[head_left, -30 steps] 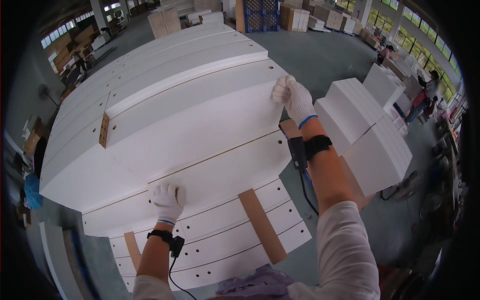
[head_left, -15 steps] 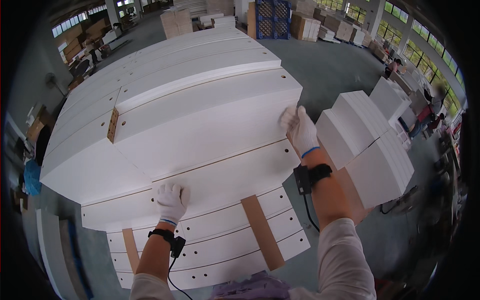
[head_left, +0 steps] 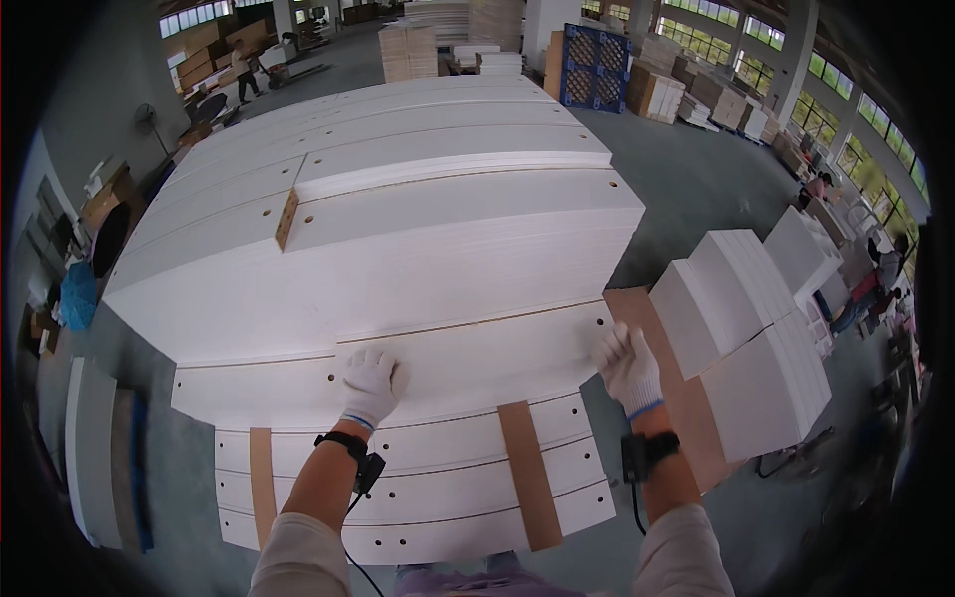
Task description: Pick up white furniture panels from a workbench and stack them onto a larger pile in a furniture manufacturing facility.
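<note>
Long white boards with dark round holes lie stacked in front of me. My left hand, in a white knit glove, rests on the lower front board near one of its holes. Its fingers are curled in, with nothing visible in them. At the right end of that board is my right hand, gloved the same way, closed and slightly blurred, its knuckles by the board's end. Behind the front board rises the taller stack of white boards. Each wrist wears a black strap with a small box and cable.
Two brown strips cross the lower boards nearest me. On the right, more white panels stand on a brown sheet. Further off are a blue pallet, a standing fan and people at work.
My right hand has come down and nearer, from the taller stack's right end to the front board's right end. My left hand stays on the front board. The view has shifted.
</note>
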`<state>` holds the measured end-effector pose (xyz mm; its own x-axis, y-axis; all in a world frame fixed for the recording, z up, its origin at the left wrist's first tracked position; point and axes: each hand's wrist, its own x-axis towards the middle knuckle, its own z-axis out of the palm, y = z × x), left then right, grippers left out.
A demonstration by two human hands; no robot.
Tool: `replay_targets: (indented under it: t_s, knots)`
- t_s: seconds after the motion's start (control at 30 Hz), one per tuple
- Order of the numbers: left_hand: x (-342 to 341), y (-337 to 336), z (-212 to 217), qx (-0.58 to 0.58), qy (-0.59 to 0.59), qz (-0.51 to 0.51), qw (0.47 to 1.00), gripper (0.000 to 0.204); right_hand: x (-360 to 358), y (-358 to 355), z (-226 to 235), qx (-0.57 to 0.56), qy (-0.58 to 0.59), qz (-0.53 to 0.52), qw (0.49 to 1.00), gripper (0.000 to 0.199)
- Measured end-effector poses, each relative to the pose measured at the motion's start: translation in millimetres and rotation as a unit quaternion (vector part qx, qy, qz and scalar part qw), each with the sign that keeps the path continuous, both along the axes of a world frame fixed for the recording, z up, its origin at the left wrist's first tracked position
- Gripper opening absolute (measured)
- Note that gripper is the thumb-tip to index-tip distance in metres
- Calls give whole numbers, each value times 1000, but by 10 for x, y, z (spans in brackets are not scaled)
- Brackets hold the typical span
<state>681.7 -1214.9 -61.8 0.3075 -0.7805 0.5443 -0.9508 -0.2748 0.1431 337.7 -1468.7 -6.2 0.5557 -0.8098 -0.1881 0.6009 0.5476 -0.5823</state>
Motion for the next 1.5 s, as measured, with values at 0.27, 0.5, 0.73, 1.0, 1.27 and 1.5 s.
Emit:
replay_targets:
  t_s: [0.27, 0.5, 0.73, 1.0, 1.27, 1.5]
  knots:
    - [76, 75, -41, -20, 57, -41, 997, 21, -1309, 2506, -372, 57, 31, -86, 994, 45]
    - [-233, 883, 33, -33, 142, -121, 982, 39, -1513, 5060, -589, 277, 69, -344, 895, 34]
    - [-1453, 1679, 230, 305, 235, -280, 879, 49, -1690, 6474, -408, 177, -41, -370, 911, 33]
    - [-2872, 3168, 287, 364, 118, -504, 774, 40, -2054, 9024, -165, 239, -11, -607, 758, 30]
    - [-4529, 5615, 260, 498, 141, -597, 613, 40, -1684, 12540, -453, 211, -122, -792, 560, 26]
    - [-5503, 7742, 483, 463, 55, -777, 423, 37, -921, 14635, -450, 96, -189, -876, 433, 33]
